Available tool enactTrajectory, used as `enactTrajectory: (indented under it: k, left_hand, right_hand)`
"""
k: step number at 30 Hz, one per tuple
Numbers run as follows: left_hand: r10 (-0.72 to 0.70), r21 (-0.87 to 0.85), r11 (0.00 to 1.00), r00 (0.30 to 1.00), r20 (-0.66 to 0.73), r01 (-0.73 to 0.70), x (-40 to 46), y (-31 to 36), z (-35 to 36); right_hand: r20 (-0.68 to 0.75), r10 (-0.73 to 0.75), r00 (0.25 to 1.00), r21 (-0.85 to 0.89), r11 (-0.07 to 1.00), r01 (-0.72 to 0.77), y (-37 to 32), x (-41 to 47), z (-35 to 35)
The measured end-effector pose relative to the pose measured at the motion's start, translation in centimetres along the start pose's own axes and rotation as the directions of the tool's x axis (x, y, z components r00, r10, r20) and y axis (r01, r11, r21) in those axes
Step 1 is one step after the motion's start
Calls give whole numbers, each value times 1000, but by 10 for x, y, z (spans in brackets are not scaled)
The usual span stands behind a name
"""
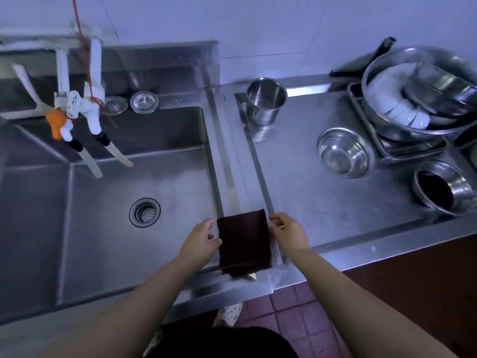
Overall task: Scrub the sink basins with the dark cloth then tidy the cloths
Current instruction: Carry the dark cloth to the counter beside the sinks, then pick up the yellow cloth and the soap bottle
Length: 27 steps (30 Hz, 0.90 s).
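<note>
A folded dark cloth (pixel 244 241) lies flat on the steel ridge between the sink basin (pixel 108 202) and the drainboard (pixel 322 182), near the front edge. My left hand (pixel 202 241) sits at the cloth's left edge, fingers loosely curled, with the thumb touching the fabric. At the cloth's right edge is my right hand (pixel 287 232), its relaxed fingertips beside the upper right corner. Neither hand grips the cloth. A pale corner (pixel 252 276) peeks out from under the cloth's near edge; I cannot tell what it is.
Taps with hoses (pixel 77 117) hang over the basin's back left, and the drain strainer (pixel 144 212) is at its middle. On the drainboard stand a steel pot (pixel 265 104), two steel bowls (pixel 344 152) and a rack of stacked dishes (pixel 418 99).
</note>
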<state>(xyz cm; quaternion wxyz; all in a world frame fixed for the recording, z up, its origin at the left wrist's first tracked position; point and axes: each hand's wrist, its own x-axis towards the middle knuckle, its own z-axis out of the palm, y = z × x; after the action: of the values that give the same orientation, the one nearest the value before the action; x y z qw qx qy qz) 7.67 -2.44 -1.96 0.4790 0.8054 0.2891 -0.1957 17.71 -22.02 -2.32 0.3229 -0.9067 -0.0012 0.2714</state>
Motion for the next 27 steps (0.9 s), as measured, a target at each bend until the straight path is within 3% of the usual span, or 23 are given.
enactTrajectory:
  k: [2, 5, 9, 13, 18, 19, 21, 24, 27]
  left_hand:
    - [15, 7, 1000, 1000, -22, -14, -2, 0, 0]
    - [41, 88, 996, 993, -110, -31, -6, -1, -13]
    - [27, 286, 958, 982, -187, 28, -20, -12, -49]
    - [-34, 402, 906, 967, -253, 137, -47, -42, -93]
    - [-72, 469, 848, 931, -359, 246, -98, -101, -145]
    - [-81, 468, 843, 923, -375, 264, -111, -114, -155]
    - [-107, 460, 837, 912, -396, 298, -138, -142, -175]
    - [-124, 452, 827, 893, -432, 334, -186, -187, -205]
    - [-152, 416, 817, 845, -513, 400, -242, -240, -237]
  right_hand:
    - [-47, -64, 997, -83, 995, 60, -4, -2, -1]
    - [-94, -289, 953, -272, 928, 255, -27, -1, 1]
    - [98, -594, 799, -487, 671, 559, -71, 2, 21]
    - [385, -607, 695, -678, 325, 660, -120, -6, 51]
    - [595, -429, 679, -725, 77, 684, -177, -42, 103]
    - [622, -444, 645, -717, 9, 697, -187, -53, 113]
    - [655, -467, 595, -696, -66, 715, -207, -76, 138]
    - [680, -467, 566, -675, -95, 732, -243, -120, 183]
    - [719, -494, 489, -624, -148, 767, -280, -177, 238]
